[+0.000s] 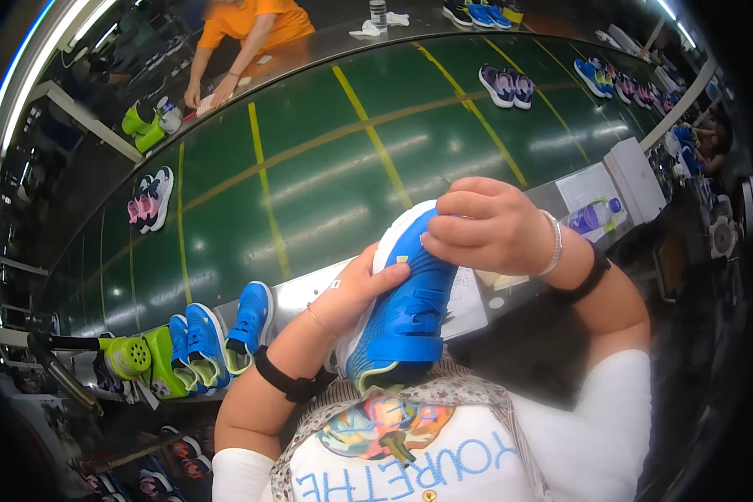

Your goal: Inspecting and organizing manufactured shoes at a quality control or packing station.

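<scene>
A bright blue sneaker [422, 293] with a white sole and lime-green lining is held in front of my chest, its toe pointing away from me. My left hand [356, 289] wraps round its left side, thumb lying on the upper. At the toe, my right hand [485, 226] is closed in a pinch against the upper and the sole edge. Whatever lies between those fingertips, if anything, is too small to make out. Three more blue sneakers, one of them a lone sneaker [250, 326], stand beside my left forearm at the belt's near edge.
A green conveyor belt [309, 184] with yellow lines crosses ahead, carrying dark-and-pink shoes [152, 201] and purple-trimmed shoes [507, 87]. A purple-labelled bottle [592, 216] lies on the ledge to the right. The lime-green fan [129, 358] stands at left. Across the belt works a person in orange [255, 25].
</scene>
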`<move>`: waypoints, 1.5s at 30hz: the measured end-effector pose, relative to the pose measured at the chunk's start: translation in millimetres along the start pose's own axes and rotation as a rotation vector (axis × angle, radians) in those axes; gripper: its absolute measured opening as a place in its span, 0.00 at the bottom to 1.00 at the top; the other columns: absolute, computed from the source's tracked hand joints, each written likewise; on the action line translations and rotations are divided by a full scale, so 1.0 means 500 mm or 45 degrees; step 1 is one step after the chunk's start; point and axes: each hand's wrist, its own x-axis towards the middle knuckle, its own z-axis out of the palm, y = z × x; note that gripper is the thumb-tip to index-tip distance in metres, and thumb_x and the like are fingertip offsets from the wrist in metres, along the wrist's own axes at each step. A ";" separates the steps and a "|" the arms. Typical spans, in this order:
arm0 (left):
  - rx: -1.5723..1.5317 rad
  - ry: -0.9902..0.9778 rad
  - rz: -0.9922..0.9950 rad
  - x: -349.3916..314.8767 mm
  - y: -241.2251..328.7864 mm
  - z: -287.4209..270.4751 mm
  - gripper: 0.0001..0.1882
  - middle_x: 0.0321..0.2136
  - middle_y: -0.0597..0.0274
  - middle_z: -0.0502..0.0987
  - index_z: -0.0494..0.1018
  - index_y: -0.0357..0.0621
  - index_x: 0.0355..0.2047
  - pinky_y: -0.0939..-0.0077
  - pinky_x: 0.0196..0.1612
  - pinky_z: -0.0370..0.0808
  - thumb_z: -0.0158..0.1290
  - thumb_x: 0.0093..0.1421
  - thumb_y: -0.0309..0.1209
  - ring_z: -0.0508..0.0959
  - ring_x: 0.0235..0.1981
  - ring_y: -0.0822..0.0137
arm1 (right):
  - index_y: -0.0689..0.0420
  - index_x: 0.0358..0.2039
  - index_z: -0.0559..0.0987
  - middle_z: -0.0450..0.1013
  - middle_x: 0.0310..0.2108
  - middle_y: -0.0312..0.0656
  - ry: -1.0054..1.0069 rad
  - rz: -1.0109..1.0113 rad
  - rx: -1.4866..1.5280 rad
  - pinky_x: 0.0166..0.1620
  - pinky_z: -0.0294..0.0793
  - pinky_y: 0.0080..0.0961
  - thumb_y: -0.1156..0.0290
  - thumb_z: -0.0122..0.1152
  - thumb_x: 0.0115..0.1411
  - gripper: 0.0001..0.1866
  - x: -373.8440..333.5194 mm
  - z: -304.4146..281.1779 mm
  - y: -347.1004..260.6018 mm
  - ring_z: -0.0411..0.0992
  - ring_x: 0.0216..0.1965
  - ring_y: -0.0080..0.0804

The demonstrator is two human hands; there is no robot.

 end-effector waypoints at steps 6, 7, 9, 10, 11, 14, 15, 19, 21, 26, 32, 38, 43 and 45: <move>-0.150 0.049 0.109 -0.038 -0.005 -0.047 0.33 0.44 0.55 0.67 0.55 0.35 0.51 0.73 0.46 0.68 0.51 0.53 0.45 0.70 0.43 0.68 | 0.54 0.34 0.73 0.66 0.33 0.37 0.022 0.558 0.447 0.45 0.64 0.27 0.68 0.58 0.45 0.13 -0.062 0.048 -0.027 0.66 0.38 0.31; -0.153 0.074 0.129 -0.034 -0.004 -0.053 0.33 0.44 0.55 0.67 0.55 0.35 0.51 0.73 0.46 0.68 0.51 0.53 0.45 0.70 0.43 0.68 | 0.54 0.39 0.72 0.66 0.35 0.38 0.088 0.984 0.720 0.46 0.63 0.27 0.65 0.58 0.48 0.17 -0.091 0.082 -0.037 0.65 0.40 0.32; -0.424 0.069 0.313 -0.039 -0.013 -0.062 0.34 0.44 0.56 0.67 0.54 0.38 0.53 0.70 0.45 0.70 0.47 0.54 0.49 0.71 0.42 0.67 | 0.56 0.50 0.63 0.65 0.41 0.42 0.339 1.579 1.754 0.49 0.60 0.27 0.55 0.56 0.51 0.29 -0.123 0.188 -0.083 0.62 0.45 0.31; -0.484 0.159 0.368 -0.043 -0.020 -0.069 0.33 0.45 0.57 0.66 0.53 0.40 0.54 0.70 0.45 0.70 0.46 0.55 0.49 0.70 0.43 0.68 | 0.57 0.56 0.52 0.61 0.48 0.43 0.393 1.562 2.331 0.51 0.57 0.26 0.45 0.54 0.49 0.42 -0.145 0.251 -0.106 0.58 0.49 0.29; -0.544 0.258 0.430 -0.050 -0.029 -0.081 0.33 0.46 0.58 0.66 0.52 0.42 0.55 0.70 0.45 0.70 0.45 0.56 0.49 0.70 0.45 0.68 | 0.56 0.58 0.48 0.56 0.54 0.46 0.485 1.358 2.683 0.53 0.57 0.31 0.39 0.52 0.47 0.47 -0.110 0.280 -0.147 0.57 0.53 0.34; 0.382 0.873 0.778 -0.078 -0.078 -0.151 0.33 0.48 0.58 0.63 0.51 0.46 0.55 0.72 0.50 0.64 0.52 0.53 0.40 0.66 0.48 0.65 | 0.57 0.58 0.51 0.55 0.56 0.48 0.363 1.001 3.310 0.56 0.56 0.37 0.41 0.51 0.48 0.45 -0.033 0.343 -0.213 0.57 0.55 0.40; 0.953 1.160 0.854 -0.102 -0.092 -0.179 0.31 0.46 0.57 0.65 0.55 0.45 0.53 0.72 0.49 0.63 0.54 0.51 0.36 0.67 0.47 0.63 | 0.57 0.58 0.51 0.55 0.56 0.48 0.332 0.991 3.333 0.56 0.56 0.37 0.41 0.51 0.48 0.45 -0.038 0.372 -0.214 0.57 0.55 0.40; 1.725 1.669 0.036 -0.302 -0.200 -0.329 0.18 0.36 0.53 0.68 0.68 0.42 0.35 0.62 0.46 0.63 0.57 0.41 0.28 0.67 0.43 0.55 | 0.57 0.54 0.60 0.63 0.51 0.45 0.411 1.687 3.334 0.53 0.62 0.35 0.45 0.41 0.56 0.33 -0.054 0.448 -0.197 0.64 0.50 0.38; 1.797 1.749 -0.546 -0.382 -0.250 -0.346 0.15 0.39 0.52 0.68 0.69 0.44 0.31 0.60 0.49 0.61 0.56 0.40 0.27 0.67 0.44 0.56 | 0.57 0.54 0.59 0.63 0.49 0.45 0.418 1.781 3.313 0.51 0.64 0.37 0.42 0.39 0.55 0.35 -0.035 0.442 -0.199 0.64 0.48 0.39; 2.263 1.542 -0.599 -0.464 -0.355 -0.402 0.14 0.33 0.53 0.72 0.68 0.45 0.31 0.61 0.52 0.57 0.55 0.41 0.27 0.72 0.38 0.58 | 0.54 0.55 0.58 0.59 0.53 0.43 0.324 1.686 3.425 0.53 0.61 0.37 0.43 0.32 0.58 0.32 0.039 0.439 -0.218 0.61 0.52 0.38; 1.829 1.366 -0.172 -0.421 -0.234 -0.277 0.21 0.28 0.49 0.74 0.61 0.47 0.39 0.62 0.46 0.64 0.56 0.45 0.28 0.75 0.30 0.52 | 0.52 0.56 0.57 0.59 0.54 0.41 0.155 1.669 3.446 0.54 0.60 0.37 0.39 0.30 0.55 0.36 0.092 0.468 -0.232 0.60 0.53 0.37; 1.631 1.470 -0.006 -0.419 -0.130 -0.166 0.22 0.30 0.47 0.74 0.59 0.44 0.39 0.63 0.33 0.71 0.56 0.46 0.31 0.75 0.33 0.50 | 0.52 0.55 0.58 0.60 0.53 0.41 -0.008 1.566 3.428 0.54 0.62 0.36 0.38 0.29 0.55 0.36 0.150 0.466 -0.240 0.61 0.52 0.36; 1.774 1.516 0.011 -0.460 -0.101 -0.108 0.25 0.26 0.50 0.74 0.59 0.47 0.44 0.65 0.27 0.71 0.56 0.46 0.30 0.75 0.27 0.53 | 0.53 0.56 0.57 0.59 0.53 0.42 -0.144 1.545 3.408 0.54 0.61 0.36 0.38 0.28 0.55 0.37 0.193 0.472 -0.271 0.62 0.52 0.37; 1.808 1.490 0.032 -0.484 -0.081 -0.074 0.35 0.21 0.53 0.72 0.55 0.52 0.53 0.64 0.25 0.70 0.55 0.45 0.28 0.74 0.22 0.54 | 0.54 0.56 0.56 0.59 0.54 0.42 -0.203 1.520 3.388 0.53 0.61 0.37 0.37 0.29 0.54 0.38 0.212 0.460 -0.296 0.61 0.52 0.38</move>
